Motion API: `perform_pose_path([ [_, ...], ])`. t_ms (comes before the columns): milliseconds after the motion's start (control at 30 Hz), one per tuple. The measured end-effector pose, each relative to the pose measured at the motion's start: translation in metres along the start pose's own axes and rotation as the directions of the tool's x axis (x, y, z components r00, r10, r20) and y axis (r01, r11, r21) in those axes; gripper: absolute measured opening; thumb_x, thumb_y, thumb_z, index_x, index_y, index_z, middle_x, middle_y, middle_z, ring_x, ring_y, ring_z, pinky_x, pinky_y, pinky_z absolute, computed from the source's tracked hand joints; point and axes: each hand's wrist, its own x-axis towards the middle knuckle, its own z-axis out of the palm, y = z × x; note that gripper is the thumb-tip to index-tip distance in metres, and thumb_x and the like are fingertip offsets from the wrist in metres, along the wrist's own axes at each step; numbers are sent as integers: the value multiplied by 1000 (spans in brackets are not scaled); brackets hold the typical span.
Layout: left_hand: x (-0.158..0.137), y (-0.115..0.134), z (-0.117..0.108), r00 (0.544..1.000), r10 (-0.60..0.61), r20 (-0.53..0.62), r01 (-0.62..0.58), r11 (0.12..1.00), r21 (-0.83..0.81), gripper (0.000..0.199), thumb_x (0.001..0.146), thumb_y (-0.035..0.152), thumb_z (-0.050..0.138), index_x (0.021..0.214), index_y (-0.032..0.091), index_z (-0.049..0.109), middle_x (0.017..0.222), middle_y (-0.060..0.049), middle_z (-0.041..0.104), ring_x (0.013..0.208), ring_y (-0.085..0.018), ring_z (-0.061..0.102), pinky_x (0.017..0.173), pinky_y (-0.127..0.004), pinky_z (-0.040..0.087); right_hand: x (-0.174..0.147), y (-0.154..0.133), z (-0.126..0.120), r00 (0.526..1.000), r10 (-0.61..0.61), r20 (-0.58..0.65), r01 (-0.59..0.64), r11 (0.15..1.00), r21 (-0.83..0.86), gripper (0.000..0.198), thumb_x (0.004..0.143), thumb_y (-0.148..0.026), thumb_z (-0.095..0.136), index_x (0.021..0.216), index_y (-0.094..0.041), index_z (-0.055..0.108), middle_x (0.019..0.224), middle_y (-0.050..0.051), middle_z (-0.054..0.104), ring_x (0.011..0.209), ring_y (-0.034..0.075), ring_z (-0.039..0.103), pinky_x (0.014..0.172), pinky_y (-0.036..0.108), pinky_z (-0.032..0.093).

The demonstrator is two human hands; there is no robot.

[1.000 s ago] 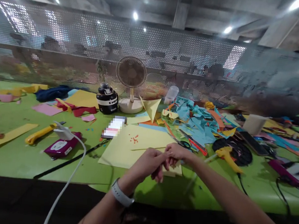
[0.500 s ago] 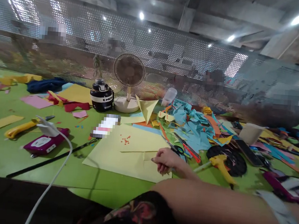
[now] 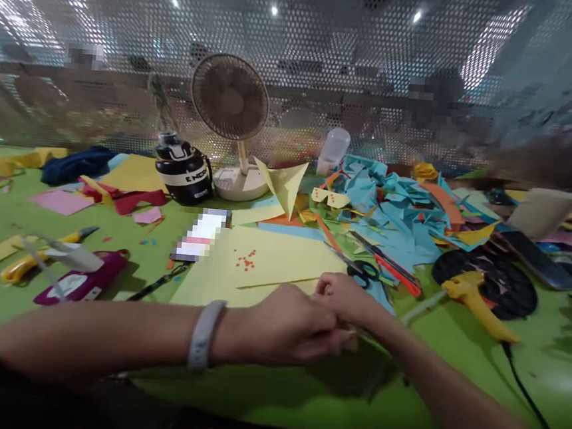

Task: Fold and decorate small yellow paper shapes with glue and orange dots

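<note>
My left hand [image 3: 301, 324], with a pale band on the wrist, reaches across from the left over the front of a yellow paper sheet [image 3: 283, 251]. Its fingers are curled closed. My right hand [image 3: 346, 301] comes in from the right and meets it, also closed, the fingers partly hidden behind my left hand. Whatever is between the fingers is too small and blurred to make out. Tiny orange dots [image 3: 246, 260] lie on the yellow sheet. Black-handled scissors [image 3: 364, 272] rest just beyond my right hand.
A yellow glue gun [image 3: 476, 301] lies on a black round tray [image 3: 511, 277] to the right. Blue paper scraps [image 3: 397, 197] are heaped behind. Further back stand a fan [image 3: 231, 96] and a black bottle [image 3: 184, 172]. A phone [image 3: 201, 235] and purple power strip [image 3: 85, 277] lie left.
My left arm has swung back from the far right, bringing its hand into view against my right hand. The camera has tilted down and levelled.
</note>
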Motion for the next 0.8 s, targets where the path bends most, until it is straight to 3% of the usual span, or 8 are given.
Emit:
perform_pose_path([
  [67, -29, -17, 5, 1000, 24, -6, -24, 996, 86, 35, 95, 28, 41, 68, 17, 60, 57, 1, 61, 49, -12, 54, 46, -24, 36, -2, -2, 2, 1000, 15, 19, -16, 998, 53, 11, 82, -27, 56, 81, -17, 52, 53, -2, 62, 44, 13, 61, 38, 18, 41],
  [200, -63, -38, 13, 999, -23, -31, 32, 944, 328, 20, 93, 23, 44, 88, 16, 62, 81, -5, 68, 70, -18, 63, 60, -29, 50, -8, -3, 4, 1000, 18, 22, -20, 992, 126, 15, 82, -31, 55, 77, -18, 48, 52, -2, 62, 39, 12, 60, 32, 15, 34],
  [367, -87, -46, 24, 998, -66, -4, 58, 861, 505, 27, 91, 8, 39, 104, 10, 62, 105, -13, 70, 93, -22, 67, 77, -33, 55, -13, -6, 5, 999, 54, -2, -53, 987, 152, 19, 83, -35, 55, 76, -19, 47, 54, -2, 62, 38, 12, 59, 34, 17, 37],
  [433, -92, -44, 30, 998, -69, 13, 52, 856, 514, 29, 93, 13, 40, 113, 6, 60, 116, -17, 67, 105, -25, 64, 87, -36, 52, -14, -9, 8, 997, 27, -69, -18, 991, 130, 20, 83, -36, 55, 75, -19, 47, 53, -3, 59, 36, 9, 54, 35, 18, 37],
  [500, -94, -41, 35, 990, -135, 48, 98, 884, 457, 42, 96, 31, 40, 125, 4, 53, 128, -21, 58, 118, -29, 56, 95, -41, 48, -15, -12, 11, 983, -52, -175, 62, 997, 54, 20, 84, -36, 55, 75, -19, 50, 53, -4, 57, 38, 8, 51, 38, 19, 38],
  [600, -92, -40, 35, 977, -203, 70, 169, 928, 333, 60, 94, 50, 37, 132, 4, 47, 136, -20, 51, 127, -30, 47, 101, -42, 43, -16, -14, 16, 910, -286, -299, 224, 948, -227, 18, 86, -35, 55, 78, -18, 56, 61, -1, 60, 53, 11, 55, 50, 22, 40],
  [700, -90, -44, 29, 988, -157, 13, 148, 955, 256, 53, 94, 49, 38, 121, 8, 57, 128, -16, 59, 119, -28, 54, 99, -41, 45, -20, -15, 14, 838, -516, -179, 366, 775, -515, 18, 85, -34, 58, 90, -18, 61, 82, 5, 65, 75, 16, 59, 64, 26, 41],
  [800, -90, -49, 25, 992, -108, -58, 120, 956, 269, 41, 94, 41, 41, 113, 11, 61, 127, -16, 60, 120, -28, 54, 99, -43, 45, -25, -16, 8, 864, -498, -75, 376, 738, -560, 23, 82, -38, 62, 95, -18, 61, 86, 4, 64, 77, 15, 57, 65, 25, 39],
])
